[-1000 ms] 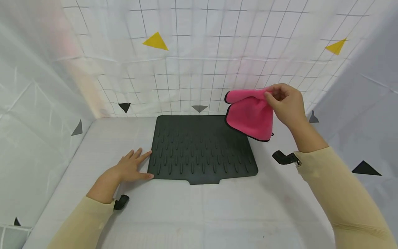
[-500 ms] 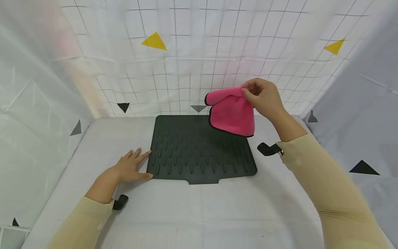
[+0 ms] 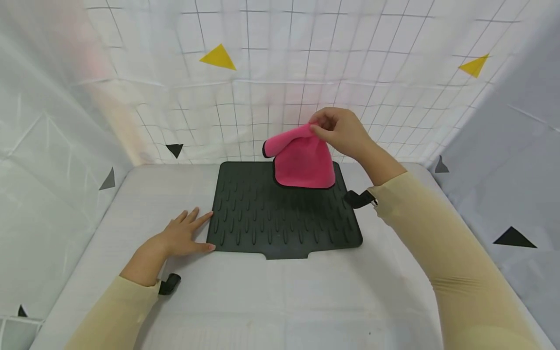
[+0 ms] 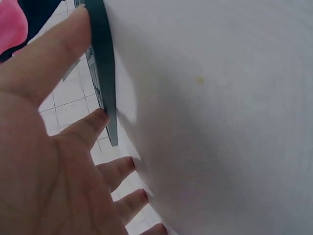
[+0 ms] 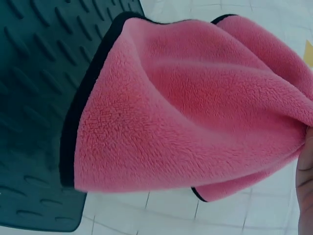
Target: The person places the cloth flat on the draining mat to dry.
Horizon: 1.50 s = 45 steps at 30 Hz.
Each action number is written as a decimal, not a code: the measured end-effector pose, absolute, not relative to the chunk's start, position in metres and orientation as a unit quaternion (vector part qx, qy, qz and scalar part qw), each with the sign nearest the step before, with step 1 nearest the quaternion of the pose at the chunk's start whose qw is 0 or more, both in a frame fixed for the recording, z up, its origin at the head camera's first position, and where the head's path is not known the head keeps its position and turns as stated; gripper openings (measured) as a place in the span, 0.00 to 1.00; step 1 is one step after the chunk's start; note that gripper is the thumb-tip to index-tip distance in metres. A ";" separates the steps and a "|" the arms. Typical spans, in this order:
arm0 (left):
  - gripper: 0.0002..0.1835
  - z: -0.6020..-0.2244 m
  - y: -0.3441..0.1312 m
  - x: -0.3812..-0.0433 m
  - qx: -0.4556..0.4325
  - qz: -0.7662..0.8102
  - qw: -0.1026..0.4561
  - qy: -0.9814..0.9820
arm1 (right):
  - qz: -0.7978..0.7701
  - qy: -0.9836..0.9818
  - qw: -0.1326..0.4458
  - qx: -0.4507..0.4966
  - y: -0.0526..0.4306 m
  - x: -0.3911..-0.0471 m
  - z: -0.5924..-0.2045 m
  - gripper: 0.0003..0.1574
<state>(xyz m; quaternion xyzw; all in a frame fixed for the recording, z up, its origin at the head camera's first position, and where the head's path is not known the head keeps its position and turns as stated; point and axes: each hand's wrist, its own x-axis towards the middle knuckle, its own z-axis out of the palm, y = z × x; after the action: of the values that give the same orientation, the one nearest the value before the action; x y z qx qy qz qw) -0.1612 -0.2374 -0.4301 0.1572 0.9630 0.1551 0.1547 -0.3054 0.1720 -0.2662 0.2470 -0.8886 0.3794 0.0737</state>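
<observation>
As I watch remotely, the pink cloth (image 3: 304, 165) shifts left from the far right corner of the mat (image 3: 280, 218) to above its far middle, hanging nearer centre; right hand (image 3: 341, 130) pinches it, left hand (image 3: 181, 237), fingers apart, touches the mat's left edge.

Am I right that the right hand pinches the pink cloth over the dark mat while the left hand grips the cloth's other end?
Not quite: the head view shows the left hand touching the left edge of the dark mat, not the pink cloth; the rest is right.
</observation>
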 end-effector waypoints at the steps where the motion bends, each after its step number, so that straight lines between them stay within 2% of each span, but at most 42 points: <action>1: 0.52 -0.430 -0.237 -0.161 0.157 0.155 0.155 0.963 | 0.377 -0.888 0.067 0.254 0.169 -0.306 -0.267 0.12; 8: 0.52 -0.430 -0.236 -0.161 0.152 0.154 0.154 0.964 | 0.340 -0.894 0.030 0.290 0.151 -0.308 -0.292 0.10; 15: 0.52 -0.431 -0.236 -0.161 0.151 0.154 0.155 0.964 | 0.306 -0.904 -0.037 0.295 0.143 -0.309 -0.339 0.09; 21: 0.53 -0.433 -0.237 -0.163 0.153 0.148 0.154 0.965 | 0.287 -0.910 -0.077 0.289 0.140 -0.309 -0.360 0.09; 34: 0.53 -0.435 -0.238 -0.163 0.148 0.152 0.154 0.965 | 0.274 -0.915 -0.071 0.288 0.139 -0.308 -0.375 0.11; 45: 0.53 -0.433 -0.236 -0.161 0.147 0.150 0.152 0.966 | 0.291 -0.915 -0.058 0.275 0.148 -0.299 -0.365 0.16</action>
<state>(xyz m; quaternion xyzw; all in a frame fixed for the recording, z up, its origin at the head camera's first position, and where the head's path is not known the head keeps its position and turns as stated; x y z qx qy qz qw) -0.1607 -0.2362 -0.4333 0.1470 0.9658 0.1504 0.1520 -0.2994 0.1477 -0.3651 0.2755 -0.9145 0.2906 -0.0577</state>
